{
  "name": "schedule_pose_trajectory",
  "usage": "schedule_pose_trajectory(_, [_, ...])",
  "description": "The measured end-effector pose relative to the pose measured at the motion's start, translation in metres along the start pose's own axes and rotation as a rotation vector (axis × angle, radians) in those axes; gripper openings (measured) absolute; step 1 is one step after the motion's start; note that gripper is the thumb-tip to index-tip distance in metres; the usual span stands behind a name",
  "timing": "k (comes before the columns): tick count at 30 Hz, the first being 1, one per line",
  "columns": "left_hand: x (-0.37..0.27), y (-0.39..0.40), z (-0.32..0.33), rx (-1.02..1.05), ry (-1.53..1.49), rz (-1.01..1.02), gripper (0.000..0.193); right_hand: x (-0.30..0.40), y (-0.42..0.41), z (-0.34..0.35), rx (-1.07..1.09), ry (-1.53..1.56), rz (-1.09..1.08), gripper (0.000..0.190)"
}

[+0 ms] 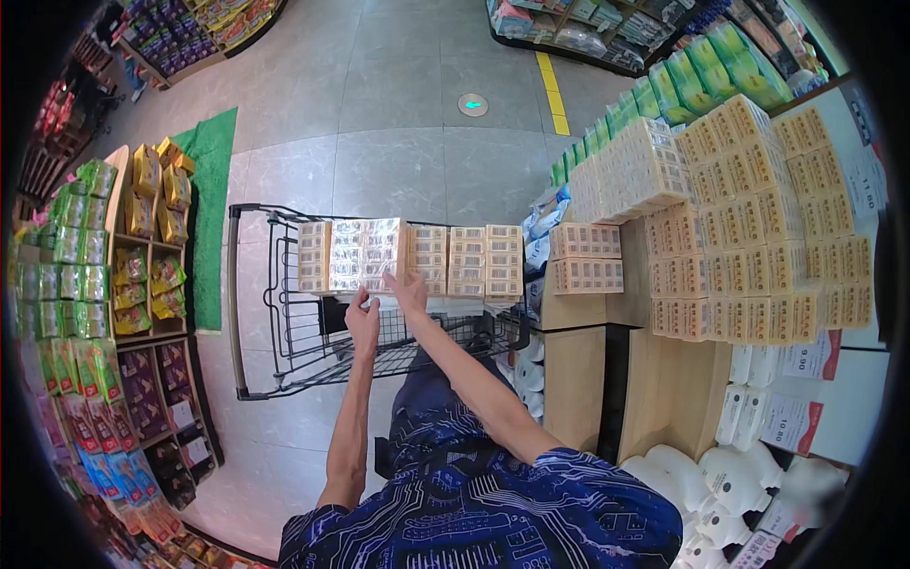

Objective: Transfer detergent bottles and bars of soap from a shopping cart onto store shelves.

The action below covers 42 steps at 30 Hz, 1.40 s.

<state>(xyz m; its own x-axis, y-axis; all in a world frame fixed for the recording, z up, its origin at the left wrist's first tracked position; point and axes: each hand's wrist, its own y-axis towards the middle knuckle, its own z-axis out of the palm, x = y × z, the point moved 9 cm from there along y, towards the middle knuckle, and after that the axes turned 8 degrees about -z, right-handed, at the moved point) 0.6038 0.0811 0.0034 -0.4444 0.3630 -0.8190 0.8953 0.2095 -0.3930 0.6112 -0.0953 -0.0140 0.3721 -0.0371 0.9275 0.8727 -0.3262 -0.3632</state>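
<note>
A row of plastic-wrapped soap-like packs [468, 262] lies across a black wire shopping cart [284, 284] in front of me. My left hand [363, 313] is at the near edge of a shiny wrapped pack [367, 254], its fingers bent. My right hand [409, 288] touches the near right corner of that same pack, fingers spread. Whether either hand grips it is hard to tell. To the right, two similar packs [586, 276] sit stacked on a wooden display ledge, beside a large stack of the same yellowish packs [739, 249].
White bottles [732, 476] fill the lower right display, below price cards [793, 423]. Green packs [682, 78] line the upper right. On the left stands a snack shelf [117, 213] by a green mat [213, 227]. A yellow floor strip [552, 92] runs ahead.
</note>
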Motion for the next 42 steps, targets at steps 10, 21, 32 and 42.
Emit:
schedule_pose_trajectory(10, [-0.031,-0.034,0.015,0.227,-0.372,-0.175,0.032,-0.013,-0.037,-0.079,0.182,0.289,0.281,0.051])
schedule_pose_trajectory(21, [-0.006,-0.074,0.088,0.417,-0.149,-0.139,0.025,-0.076,-0.261,-0.371,-0.419,0.541,0.297,0.058])
schedule_pose_trajectory(32, [-0.063,-0.131,0.127,0.505,-0.017,-0.051,0.027,-0.196,-0.149,-0.422,-0.775,0.724,0.361,0.064])
schedule_pose_trajectory(42, [0.002,-0.108,0.048,0.286,-0.09,-0.179,0.024,-0.071,-0.128,-0.443,-0.632,-0.459,0.072,0.056])
